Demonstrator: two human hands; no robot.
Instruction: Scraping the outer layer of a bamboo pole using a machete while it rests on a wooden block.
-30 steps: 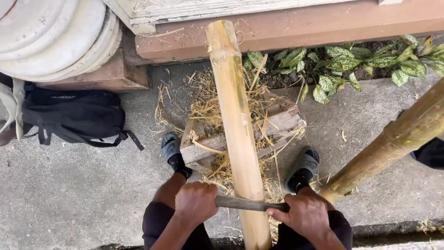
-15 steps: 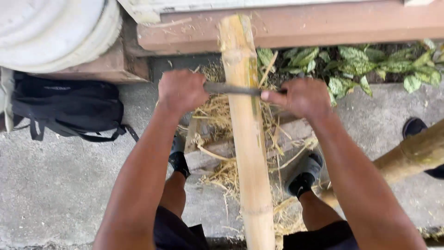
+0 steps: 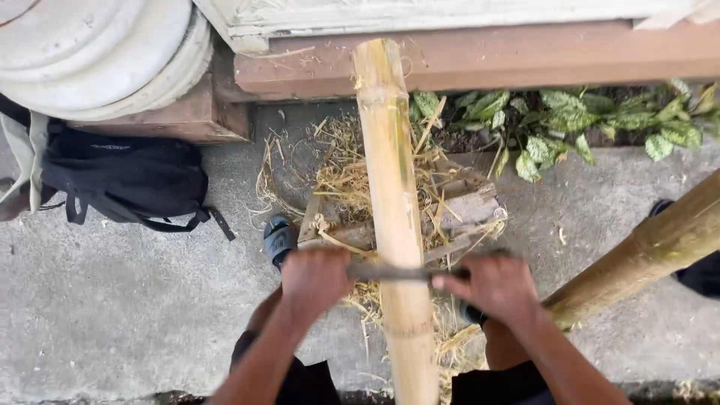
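A long yellow bamboo pole point(image 3: 391, 187) runs from between my knees up to a reddish ledge. Across it lies a flat metal blade point(image 3: 405, 273), held at both ends. My left hand point(image 3: 313, 281) grips the blade's left end and my right hand point(image 3: 489, 285) grips its right end; both are blurred by motion. The blade sits low on the pole, near my lap. Under the pole, a wooden block point(image 3: 465, 214) is covered in pale bamboo shavings point(image 3: 345, 180). My feet in dark sandals point(image 3: 279, 238) stand either side of it.
A black backpack point(image 3: 120, 180) lies on the concrete at left, under stacked round white objects point(image 3: 90, 52). A second bamboo pole point(image 3: 645, 251) slants in from the right. Green leafy plants point(image 3: 570, 124) grow below the ledge point(image 3: 525, 56).
One second ago the blade was low on the pole; half a second ago my hands had pushed it far up; now they have drawn it back down toward me.
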